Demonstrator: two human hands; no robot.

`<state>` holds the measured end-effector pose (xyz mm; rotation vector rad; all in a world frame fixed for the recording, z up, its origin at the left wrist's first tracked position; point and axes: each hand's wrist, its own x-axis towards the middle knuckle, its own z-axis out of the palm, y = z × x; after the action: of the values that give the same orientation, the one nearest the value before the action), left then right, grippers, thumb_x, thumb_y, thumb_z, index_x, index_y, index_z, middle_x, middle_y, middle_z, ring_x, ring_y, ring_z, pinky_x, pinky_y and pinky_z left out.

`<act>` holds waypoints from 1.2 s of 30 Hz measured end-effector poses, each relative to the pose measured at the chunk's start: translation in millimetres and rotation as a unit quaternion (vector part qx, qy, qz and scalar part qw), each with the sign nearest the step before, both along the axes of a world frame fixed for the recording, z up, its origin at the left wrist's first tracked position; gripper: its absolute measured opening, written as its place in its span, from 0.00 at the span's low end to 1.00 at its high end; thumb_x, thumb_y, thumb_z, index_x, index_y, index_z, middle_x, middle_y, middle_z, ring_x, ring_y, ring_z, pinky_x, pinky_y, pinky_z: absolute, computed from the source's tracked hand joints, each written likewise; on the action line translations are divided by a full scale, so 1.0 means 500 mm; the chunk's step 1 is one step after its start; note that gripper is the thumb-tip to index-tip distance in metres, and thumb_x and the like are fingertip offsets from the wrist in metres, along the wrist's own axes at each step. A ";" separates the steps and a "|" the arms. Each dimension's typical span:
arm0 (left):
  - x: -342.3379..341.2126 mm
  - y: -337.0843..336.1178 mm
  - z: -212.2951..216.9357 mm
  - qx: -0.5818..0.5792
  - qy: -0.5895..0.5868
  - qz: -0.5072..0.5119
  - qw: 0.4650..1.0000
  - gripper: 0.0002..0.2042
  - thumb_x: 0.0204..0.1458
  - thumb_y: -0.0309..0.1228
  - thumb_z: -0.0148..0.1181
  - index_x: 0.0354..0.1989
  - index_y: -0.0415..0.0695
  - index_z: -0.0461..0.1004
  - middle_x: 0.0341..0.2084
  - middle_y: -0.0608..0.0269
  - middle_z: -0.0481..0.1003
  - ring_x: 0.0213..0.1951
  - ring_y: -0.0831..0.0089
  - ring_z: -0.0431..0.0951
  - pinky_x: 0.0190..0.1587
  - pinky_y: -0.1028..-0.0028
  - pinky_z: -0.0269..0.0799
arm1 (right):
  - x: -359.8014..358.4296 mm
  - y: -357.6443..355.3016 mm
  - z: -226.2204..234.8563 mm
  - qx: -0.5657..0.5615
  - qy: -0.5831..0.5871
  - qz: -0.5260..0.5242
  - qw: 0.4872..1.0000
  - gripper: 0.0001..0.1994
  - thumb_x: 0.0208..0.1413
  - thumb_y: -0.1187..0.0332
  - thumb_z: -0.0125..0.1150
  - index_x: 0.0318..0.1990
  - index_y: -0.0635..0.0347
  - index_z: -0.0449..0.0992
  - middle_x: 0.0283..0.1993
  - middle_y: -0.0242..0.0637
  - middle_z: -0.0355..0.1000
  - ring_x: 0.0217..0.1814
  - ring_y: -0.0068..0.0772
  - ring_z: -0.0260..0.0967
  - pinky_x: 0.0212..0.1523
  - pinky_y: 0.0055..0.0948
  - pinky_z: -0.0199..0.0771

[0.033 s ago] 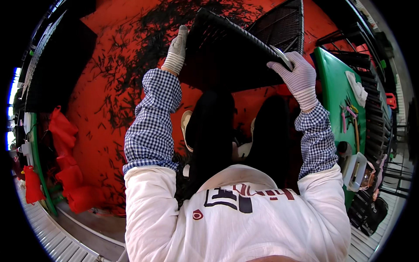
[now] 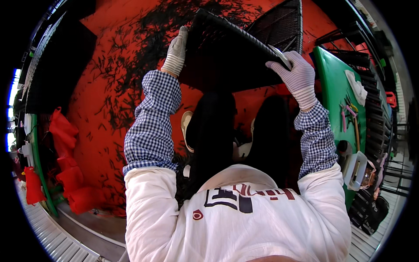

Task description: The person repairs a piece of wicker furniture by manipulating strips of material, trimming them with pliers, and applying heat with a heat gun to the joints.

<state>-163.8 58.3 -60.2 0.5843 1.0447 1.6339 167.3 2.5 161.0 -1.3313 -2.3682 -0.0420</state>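
A black woven wicker piece [image 2: 235,61] stands tilted in front of my knees, its upper rim sloping down to the right. Flat against its left side lies my left hand [image 2: 175,53], in a striped glove, with the fingers stretched out. My right hand [image 2: 299,77], gloved the same way, is closed at the right end of the rim. From its grip a slim, pale, metal-looking tool [image 2: 279,56] sticks out along the woven edge; its exact kind is unclear. The piece's shaded inner face is too dark to make out.
Black offcut strips [image 2: 152,52] litter the red floor [image 2: 96,144]. On the right, a green-topped bench [image 2: 331,87] holds pliers [image 2: 349,111], a white cloth [image 2: 357,88] and a plastic tray [image 2: 355,170]. Red fabric [image 2: 65,135] lies at left, below a large dark woven piece [image 2: 61,65].
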 end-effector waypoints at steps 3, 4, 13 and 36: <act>0.037 -0.039 0.101 0.079 0.041 -0.053 0.995 0.24 0.66 0.41 0.58 0.63 0.38 0.72 0.59 0.60 0.75 0.62 0.72 0.73 0.65 0.74 0.66 | 0.024 0.010 -0.005 0.010 -0.031 -0.020 0.999 0.24 0.49 0.41 0.72 0.36 0.55 0.83 0.29 0.29 0.73 0.28 0.33 0.74 0.31 0.33 0.74; 0.035 -0.045 0.117 0.080 0.043 -0.054 0.994 0.24 0.66 0.41 0.58 0.63 0.38 0.72 0.59 0.60 0.75 0.62 0.72 0.73 0.65 0.74 0.66 | 0.028 0.013 -0.007 0.011 -0.030 -0.020 0.999 0.24 0.49 0.41 0.72 0.36 0.55 0.83 0.29 0.29 0.73 0.28 0.33 0.74 0.31 0.33 0.74; 0.043 -0.047 0.204 0.100 0.296 -0.103 0.944 0.23 0.56 0.44 0.70 0.55 0.43 0.77 0.43 0.64 0.79 0.47 0.72 0.77 0.52 0.71 0.74 | 0.028 0.018 -0.003 0.024 -0.035 -0.021 0.999 0.24 0.50 0.41 0.71 0.35 0.56 0.83 0.28 0.31 0.72 0.28 0.35 0.74 0.32 0.34 0.74; 0.209 -0.392 0.265 0.208 0.313 -0.083 0.923 0.12 0.62 0.36 0.56 0.37 0.39 0.76 0.32 0.62 0.75 0.36 0.67 0.73 0.43 0.67 0.67 | 0.240 -0.083 -0.111 0.024 -0.033 0.123 0.992 0.17 0.53 0.60 0.72 0.49 0.54 0.79 0.47 0.33 0.77 0.42 0.41 0.79 0.39 0.32 0.81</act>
<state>-59.5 -137.7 72.4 1.5120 1.0506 1.5539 287.4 -39.1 105.3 -1.0229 -2.5532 -0.0703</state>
